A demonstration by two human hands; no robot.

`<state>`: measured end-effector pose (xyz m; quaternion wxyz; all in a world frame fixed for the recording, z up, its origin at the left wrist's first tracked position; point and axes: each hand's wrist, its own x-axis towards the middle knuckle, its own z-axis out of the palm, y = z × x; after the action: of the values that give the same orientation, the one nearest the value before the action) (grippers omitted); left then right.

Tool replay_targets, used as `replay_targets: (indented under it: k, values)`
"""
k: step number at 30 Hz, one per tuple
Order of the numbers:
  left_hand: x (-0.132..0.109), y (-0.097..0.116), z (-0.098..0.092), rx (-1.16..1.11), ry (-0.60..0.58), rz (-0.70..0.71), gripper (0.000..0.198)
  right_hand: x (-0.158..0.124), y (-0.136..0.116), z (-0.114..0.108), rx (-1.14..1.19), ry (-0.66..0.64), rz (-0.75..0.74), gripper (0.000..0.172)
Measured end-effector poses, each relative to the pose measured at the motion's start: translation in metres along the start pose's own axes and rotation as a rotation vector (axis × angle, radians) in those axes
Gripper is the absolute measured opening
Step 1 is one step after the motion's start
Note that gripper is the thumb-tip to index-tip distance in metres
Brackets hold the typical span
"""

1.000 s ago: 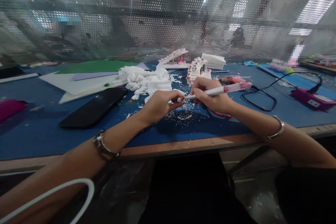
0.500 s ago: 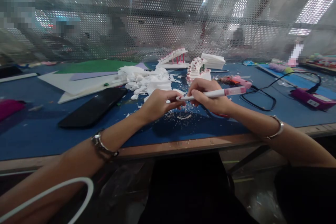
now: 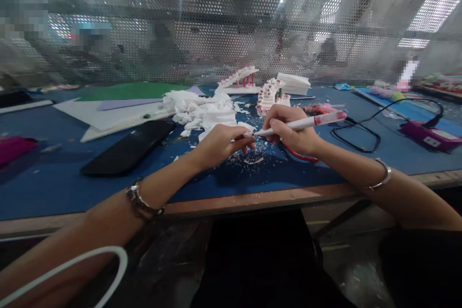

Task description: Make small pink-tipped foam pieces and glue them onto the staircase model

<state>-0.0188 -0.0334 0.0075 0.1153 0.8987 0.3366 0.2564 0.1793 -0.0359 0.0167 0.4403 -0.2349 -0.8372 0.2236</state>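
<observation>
Leaning both forearms over the edge of a blue table point(image 3: 212, 185), a person pinches a small white piece point(image 3: 248, 134) between the thumb and fingers of the left hand point(image 3: 223, 145), while the right hand point(image 3: 295, 131) grips a white pen-like tool point(image 3: 306, 122) with a pinkish rear end. The hands are close, fingertips nearly meeting. The piece sits in the left hand's grasp, just left of the right fingertips; the pen-like tool's long axis slants from there up past the right thumb, its rear pointing right and away. Whether its tip touches the piece is too small to tell. Half a second ago the tip lay across the left fingertips; now the tool is drawn back rightward, its rear end higher, the left hand barely shifted.

White shavings point(image 3: 253, 160) litter the surface below the fingertips, and a red curved object point(image 3: 299, 155) shows partly beneath the right hand. Left of the left hand lies a black slab point(image 3: 128, 151); well right of the right hand, a purple box point(image 3: 431, 137). Beyond the left hand spreads a heap of white scraps point(image 3: 202, 110); beyond the right, an arched white model point(image 3: 266, 101) with dark red spots. Farthest rises a perforated screen point(image 3: 231, 24).
</observation>
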Motion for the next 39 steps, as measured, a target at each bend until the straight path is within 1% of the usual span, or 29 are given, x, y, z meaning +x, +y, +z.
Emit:
replay_targets:
  k: [2,4,6,9,13,17,21,23,27,29,32,36,39]
  values:
    - [-0.0003,0.0001,-0.0001,-0.001,-0.002,0.001,0.035,0.0000,0.0000,-0.0002,0.004,-0.009,-0.013,0.015]
    - [-0.0005,-0.0004,0.0001,-0.001,-0.013,0.003,0.035,0.0000,-0.0008,-0.0007,-0.044,-0.021,-0.013,0.014]
    - [-0.0005,-0.0010,0.0004,0.002,-0.020,0.004,0.034,0.0000,-0.0022,-0.0016,-0.081,-0.005,-0.010,0.014]
    - [-0.0004,-0.0013,0.0004,0.007,-0.014,0.005,0.034,0.0000,-0.0045,-0.0028,-0.078,0.004,-0.018,0.015]
    - [-0.0005,-0.0005,0.0009,0.013,-0.015,0.008,0.034,0.0009,-0.0053,-0.0017,-0.125,-0.033,-0.031,0.014]
    - [-0.0011,-0.0012,0.0027,0.009,-0.043,0.007,0.034,0.0022,-0.0026,0.0008,-0.162,-0.062,-0.084,0.014]
    - [-0.0010,-0.0025,0.0035,0.021,-0.055,0.010,0.034,0.0028,0.0004,0.0025,-0.155,-0.084,-0.074,0.014]
    - [-0.0002,-0.0025,0.0034,0.047,-0.062,0.019,0.033,0.0033,0.0011,0.0031,-0.155,-0.076,-0.058,0.011]
    - [0.0013,-0.0015,0.0030,0.066,-0.062,0.033,0.032,0.0043,0.0017,0.0033,-0.195,0.010,-0.044,0.012]
    - [0.0011,-0.0008,0.0027,0.059,-0.058,0.038,0.031,0.0043,0.0017,0.0029,-0.178,0.016,-0.050,0.012]
    - [0.0001,0.0002,0.0025,0.075,-0.059,0.043,0.031,0.0037,0.0015,0.0021,-0.155,-0.025,-0.053,0.013]
    - [-0.0008,0.0010,0.0023,0.101,-0.047,0.042,0.031,0.0030,0.0012,0.0015,-0.137,0.004,-0.040,0.012]
    - [-0.0009,0.0013,0.0025,0.138,-0.047,0.049,0.031,0.0032,0.0008,0.0016,-0.098,-0.028,-0.050,0.013]
